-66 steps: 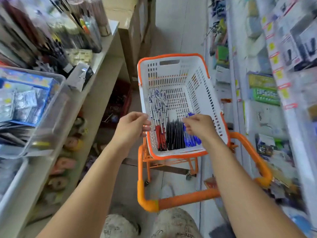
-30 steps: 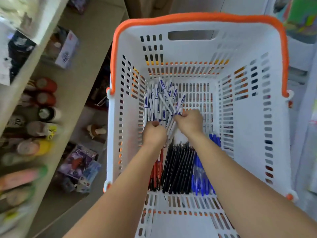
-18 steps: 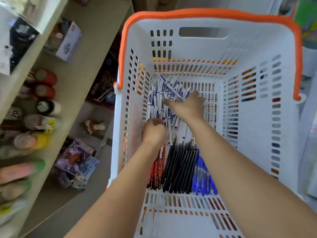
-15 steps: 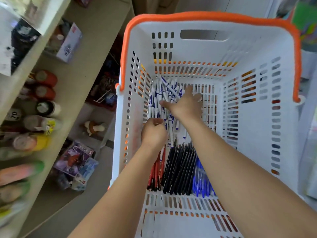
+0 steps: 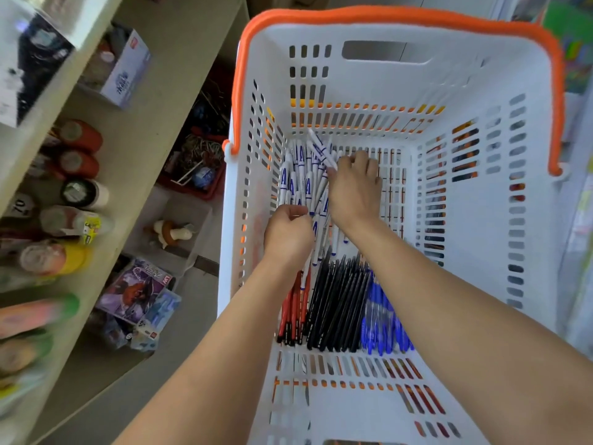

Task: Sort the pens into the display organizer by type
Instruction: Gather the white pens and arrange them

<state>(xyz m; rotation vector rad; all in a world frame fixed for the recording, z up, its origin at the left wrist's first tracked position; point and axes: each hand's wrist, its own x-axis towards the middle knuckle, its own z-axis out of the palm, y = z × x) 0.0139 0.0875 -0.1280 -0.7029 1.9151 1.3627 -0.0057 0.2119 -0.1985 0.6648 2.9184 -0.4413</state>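
A white slotted basket (image 5: 481,220) with an orange rim holds the pens. Several white pens with blue print (image 5: 300,175) lie heaped at its far left. Nearer me lie red pens (image 5: 293,311), black pens (image 5: 337,303) and blue pens (image 5: 380,319) in side-by-side bundles. My left hand (image 5: 288,236) is curled around the near ends of some white pens. My right hand (image 5: 353,187) lies over the white heap, fingers bent down onto it, thumb against one slanted pen. What its fingers hold is hidden.
Beige shelves (image 5: 150,130) stand to the left, with round jars (image 5: 77,162), a small box (image 5: 126,75) and toy packets (image 5: 141,293) lower down. More shelving with coloured goods lines the right edge (image 5: 577,59). The basket's near floor is bare.
The view closed in on the basket from the aisle. Both hands went from the basket's near rim down into the white pens; my right hand reached farther over the heap.
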